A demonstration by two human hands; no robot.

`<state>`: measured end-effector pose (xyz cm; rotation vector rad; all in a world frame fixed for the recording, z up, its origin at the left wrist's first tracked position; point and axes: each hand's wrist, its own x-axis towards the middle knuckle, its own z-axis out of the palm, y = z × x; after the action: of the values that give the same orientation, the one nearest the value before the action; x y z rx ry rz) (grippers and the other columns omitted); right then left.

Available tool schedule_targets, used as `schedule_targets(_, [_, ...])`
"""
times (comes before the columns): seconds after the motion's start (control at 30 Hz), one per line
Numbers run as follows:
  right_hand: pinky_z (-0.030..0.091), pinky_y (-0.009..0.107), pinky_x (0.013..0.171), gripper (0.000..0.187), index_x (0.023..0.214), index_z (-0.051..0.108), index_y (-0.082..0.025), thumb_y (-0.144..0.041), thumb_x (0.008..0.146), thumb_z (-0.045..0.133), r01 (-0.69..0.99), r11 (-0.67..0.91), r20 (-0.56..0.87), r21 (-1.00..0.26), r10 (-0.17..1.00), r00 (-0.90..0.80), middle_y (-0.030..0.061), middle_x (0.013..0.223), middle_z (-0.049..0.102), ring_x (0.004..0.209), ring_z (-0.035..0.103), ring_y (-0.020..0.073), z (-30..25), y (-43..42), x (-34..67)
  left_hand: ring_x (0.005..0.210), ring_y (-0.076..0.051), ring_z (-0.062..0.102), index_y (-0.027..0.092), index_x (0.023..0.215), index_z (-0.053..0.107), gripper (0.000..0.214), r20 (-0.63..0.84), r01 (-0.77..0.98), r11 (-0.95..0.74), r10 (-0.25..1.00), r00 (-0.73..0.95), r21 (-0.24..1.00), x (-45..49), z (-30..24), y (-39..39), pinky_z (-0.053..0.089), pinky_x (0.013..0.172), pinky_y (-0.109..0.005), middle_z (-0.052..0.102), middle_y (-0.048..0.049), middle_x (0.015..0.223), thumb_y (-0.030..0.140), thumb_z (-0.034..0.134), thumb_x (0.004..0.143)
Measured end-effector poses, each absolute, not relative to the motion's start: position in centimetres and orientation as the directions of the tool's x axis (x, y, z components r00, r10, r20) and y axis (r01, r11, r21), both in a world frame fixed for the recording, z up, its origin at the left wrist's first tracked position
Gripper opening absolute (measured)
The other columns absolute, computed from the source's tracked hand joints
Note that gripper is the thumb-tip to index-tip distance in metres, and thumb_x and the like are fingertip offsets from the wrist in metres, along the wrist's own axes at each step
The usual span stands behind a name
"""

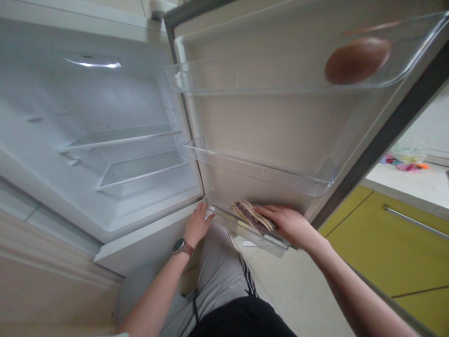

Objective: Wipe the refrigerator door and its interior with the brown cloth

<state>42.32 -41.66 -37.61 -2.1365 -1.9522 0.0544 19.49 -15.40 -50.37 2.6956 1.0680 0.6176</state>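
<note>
My right hand (286, 222) grips a folded striped cloth (250, 217), cream and dark brown, against the lowest clear door bin (238, 227). The fingers lie over the cloth, and the bin's right end is partly hidden by the hand. My left hand (198, 223), with a watch on its wrist, is closed at the left end of the same bin, near the hinge side. Its thumb and fingers are about the bin's corner. The fridge door (263, 121) stands wide open in front of me.
Left is the lit fridge interior with glass shelves (143, 168). A middle clear bin (263, 168) spans the door, and a brown rounded object (358, 61) sits in the top bin (273, 84). On the right are yellow-green cabinets (382, 234) and a counter (421, 185) with small colourful items.
</note>
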Motion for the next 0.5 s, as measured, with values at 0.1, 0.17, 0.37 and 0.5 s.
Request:
schedule_targets(0.1, [0.053, 0.038, 0.099, 0.061, 0.148, 0.062, -0.031, -0.013, 0.091, 0.05, 0.966, -0.15, -0.068, -0.21, 0.988, 0.139, 0.0078, 0.138, 0.071, 0.119, 0.07, 0.0275, -39.3, -41.8, 42.6, 0.12, -0.03, 0.064, 0.018, 0.127, 0.053, 0.03, 0.312, 0.621, -0.721, 0.693, 0.65, 0.307, 19.7, -50.4, -15.5, 0.052, 0.098, -0.039, 0.059, -0.0151, 0.137, 0.038, 0.056, 0.105])
schedule_targets(0.17, [0.053, 0.039, 0.098, 0.06, 0.148, 0.062, -0.029, -0.013, 0.09, 0.05, 0.945, -0.222, -0.158, -0.24, 0.969, 0.188, 0.0102, 0.134, 0.072, 0.116, 0.071, 0.0286, -40.6, -41.9, 42.8, 0.122, -0.03, 0.063, 0.018, 0.126, 0.053, 0.029, 0.314, 0.62, -0.723, 0.691, 0.651, 0.306, 19.8, -50.4, -15.6, 0.052, 0.098, -0.039, 0.059, -0.0148, 0.137, 0.037, 0.057, 0.105])
schedule_targets(0.37, [0.052, 0.035, 0.097, 0.054, 0.139, 0.065, -0.022, -0.017, 0.088, 0.051, 0.815, -0.194, -0.19, -0.547, 0.976, 0.104, 0.01, 0.13, 0.074, 0.112, 0.071, 0.0259, -41.5, -41.9, 43.7, 0.119, -0.03, 0.064, 0.017, 0.126, 0.054, 0.03, 0.308, 0.645, -0.714, 0.7, 0.644, 0.274, 19.8, -50.0, -16.0, 0.054, 0.094, -0.039, 0.06, -0.0154, 0.135, 0.037, 0.057, 0.105])
schedule_targets(0.5, [0.052, 0.032, 0.098, 0.048, 0.132, 0.068, -0.022, -0.02, 0.088, 0.05, 0.665, -0.165, -0.025, -0.729, 0.976, 0.215, 0.0058, 0.128, 0.074, 0.114, 0.07, 0.0229, -40.2, -42.0, 43.4, 0.12, -0.031, 0.064, 0.018, 0.128, 0.054, 0.029, 0.307, 0.649, -0.718, 0.695, 0.65, 0.251, 19.6, -50.0, -15.9, 0.053, 0.096, -0.04, 0.06, -0.0153, 0.138, 0.036, 0.057, 0.105])
